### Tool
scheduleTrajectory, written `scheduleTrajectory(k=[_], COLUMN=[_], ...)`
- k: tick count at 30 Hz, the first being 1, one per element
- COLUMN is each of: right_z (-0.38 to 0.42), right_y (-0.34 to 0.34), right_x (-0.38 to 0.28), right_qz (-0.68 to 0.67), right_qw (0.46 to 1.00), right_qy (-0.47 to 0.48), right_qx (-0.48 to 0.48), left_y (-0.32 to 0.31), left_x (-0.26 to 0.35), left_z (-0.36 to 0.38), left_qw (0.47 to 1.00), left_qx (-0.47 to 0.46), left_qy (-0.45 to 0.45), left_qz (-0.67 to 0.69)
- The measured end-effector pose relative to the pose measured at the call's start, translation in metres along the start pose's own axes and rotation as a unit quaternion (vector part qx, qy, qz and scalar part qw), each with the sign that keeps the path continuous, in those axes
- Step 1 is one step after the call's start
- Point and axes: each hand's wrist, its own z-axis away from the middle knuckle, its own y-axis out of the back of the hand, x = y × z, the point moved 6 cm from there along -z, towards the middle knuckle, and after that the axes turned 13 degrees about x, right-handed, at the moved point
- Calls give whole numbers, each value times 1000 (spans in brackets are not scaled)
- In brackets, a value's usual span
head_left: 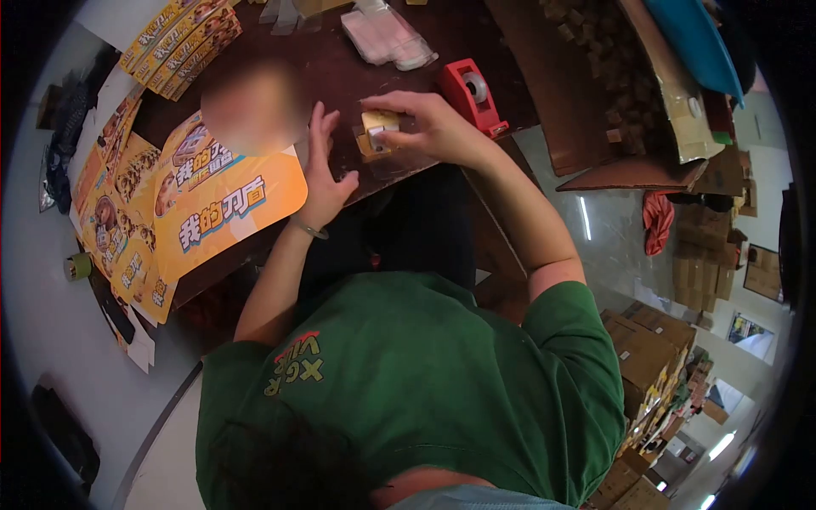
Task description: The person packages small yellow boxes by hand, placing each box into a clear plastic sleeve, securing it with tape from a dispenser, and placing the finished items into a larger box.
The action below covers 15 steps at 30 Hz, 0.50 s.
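Observation:
My right hand (418, 125) has its fingers and thumb bent around a small yellow box (374, 121) with a pale face, close to the near edge of the dark table (387, 81). Something clear, like a plastic bag, seems to lie under the box. My left hand (325, 174) is held with fingers apart and holds nothing. Beside it lie orange printed cardboard sheets (234, 221) with large Chinese lettering. A red tape dispenser (473, 98) stands just beyond my right wrist.
Stacked printed orange boxes (183, 42) sit at the back left. Clear plastic bags (387, 38) lie at the back. To the right, a large open carton (633, 178) contains many small brown pieces (595, 51). Stacked cartons (642, 348) stand on the floor behind.

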Motion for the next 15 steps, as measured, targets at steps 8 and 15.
scheduleTrajectory(k=[8,15], right_z=[27,56], right_y=[-13,-27], right_x=[1,66], right_qz=[154,-256], right_qw=[984,880], right_qy=[48,-364], right_qx=[70,165], left_y=[-34,-31], left_x=[-58,-44], left_z=[-1,2], left_qw=[1000,999], left_qx=[12,-4], left_qy=[26,34], left_qz=[1,-26])
